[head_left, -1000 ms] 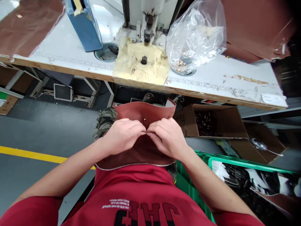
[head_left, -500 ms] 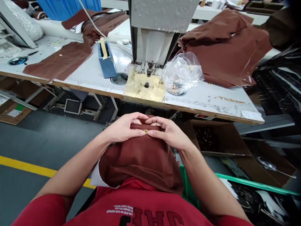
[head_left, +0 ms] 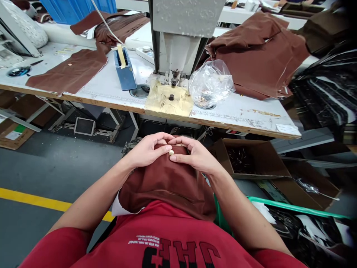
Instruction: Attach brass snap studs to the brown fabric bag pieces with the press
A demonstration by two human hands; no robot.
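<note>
So the brown cloth piece (head_left: 167, 186) is lying across the person's lap, at the near side of the bench, with a small gold stud (head_left: 171, 152) close to its far, folded edge. Left hand (head_left: 146, 150) has that edge pinched, thumb on top right up against the stud, fingers going over the far side. Right hand (head_left: 196, 154) is pretty much a mirror of that, thumb tip just at the stud's near right side, fingers curled past the fold. Fingertips of both hands meet or nearly meet, can't tell which.

Far side of the hands is the white bench (head_left: 242, 115) with its wooden front edge. Grey machine (head_left: 181, 18) stands mid-bench, its tip over a yellowish taped patch (head_left: 158, 102) with a little dark post (head_left: 171, 97) on it. Just left of that there's a sunken round dish (head_left: 136, 91) and a blue tape dispenser (head_left: 125, 76), then a flat brown panel (head_left: 69, 70) further left. To the right, a clear plastic bag (head_left: 212, 83) with small bits in or under it, can't tell which, and a brown fabric pile (head_left: 259, 56) beyond. Open cardboard box (head_left: 262, 163) sits below the bench, right side, and a green crate (head_left: 295, 208) is nearer.
</note>
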